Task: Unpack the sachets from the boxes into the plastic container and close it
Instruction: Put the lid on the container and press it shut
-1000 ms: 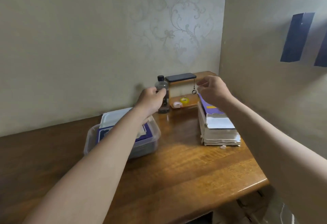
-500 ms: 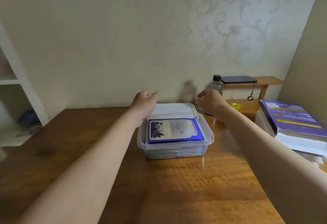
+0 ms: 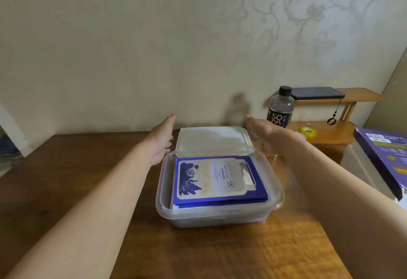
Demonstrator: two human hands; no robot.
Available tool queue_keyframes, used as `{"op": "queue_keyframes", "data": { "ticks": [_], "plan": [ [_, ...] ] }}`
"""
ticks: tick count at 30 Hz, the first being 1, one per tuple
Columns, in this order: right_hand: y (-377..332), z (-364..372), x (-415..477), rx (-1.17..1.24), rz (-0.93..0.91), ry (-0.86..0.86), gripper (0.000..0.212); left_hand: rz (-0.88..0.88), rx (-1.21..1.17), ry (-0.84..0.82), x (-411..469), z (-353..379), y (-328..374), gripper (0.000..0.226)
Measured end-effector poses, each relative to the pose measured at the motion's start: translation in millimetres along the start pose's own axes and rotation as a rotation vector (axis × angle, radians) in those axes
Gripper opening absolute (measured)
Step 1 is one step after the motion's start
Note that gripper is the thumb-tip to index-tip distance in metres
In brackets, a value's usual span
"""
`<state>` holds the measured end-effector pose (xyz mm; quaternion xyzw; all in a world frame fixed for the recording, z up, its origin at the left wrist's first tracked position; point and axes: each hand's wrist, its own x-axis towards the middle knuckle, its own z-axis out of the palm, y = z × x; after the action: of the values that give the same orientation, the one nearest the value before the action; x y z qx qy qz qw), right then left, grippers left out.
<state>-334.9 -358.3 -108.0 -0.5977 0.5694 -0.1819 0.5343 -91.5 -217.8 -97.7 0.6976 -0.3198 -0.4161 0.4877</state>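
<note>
A clear plastic container (image 3: pixel 164 192) sits mid-table, holding a stack of blue and white sachets (image 3: pixel 217 181). Its translucent lid (image 3: pixel 212 141) lies behind it, overlapping the container's far rim. My left hand (image 3: pixel 161 139) reaches with straight fingers beside the lid's left edge. On the other side, my right hand (image 3: pixel 263 133) is stretched flat next to the lid's right edge. Neither hand holds anything. A purple box (image 3: pixel 384 157) lies on a white stack at the right edge.
A soda bottle (image 3: pixel 280 108) stands behind my right hand. A small wooden shelf (image 3: pixel 352 96) at the back right carries a dark phone (image 3: pixel 317 92), with a yellow tape roll (image 3: pixel 308 131) on its lower level. The wall is close behind the wooden table (image 3: pixel 66 179).
My head turned left and down, centring the container. Both hands dropped from near the bottle and shelf, uncurled, and now flank the lid.
</note>
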Motion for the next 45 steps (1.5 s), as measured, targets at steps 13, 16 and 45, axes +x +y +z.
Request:
{"op": "queue_keyframes", "data": {
  "ticks": [13, 16, 45],
  "plan": [
    [9, 5, 43, -0.066, 0.036, 0.145, 0.062, -0.079, 0.036, 0.022, 45, 7, -18, 0.065],
    [9, 8, 42, -0.066, 0.059, 0.138, 0.060, -0.086, 0.041, 0.019, 44, 10, -17, 0.066],
    [24, -5, -121, 0.683, -0.170, 0.114, 0.045, 0.180, -0.324, 0.237, -84, -22, -16, 0.004]
  ]
}}
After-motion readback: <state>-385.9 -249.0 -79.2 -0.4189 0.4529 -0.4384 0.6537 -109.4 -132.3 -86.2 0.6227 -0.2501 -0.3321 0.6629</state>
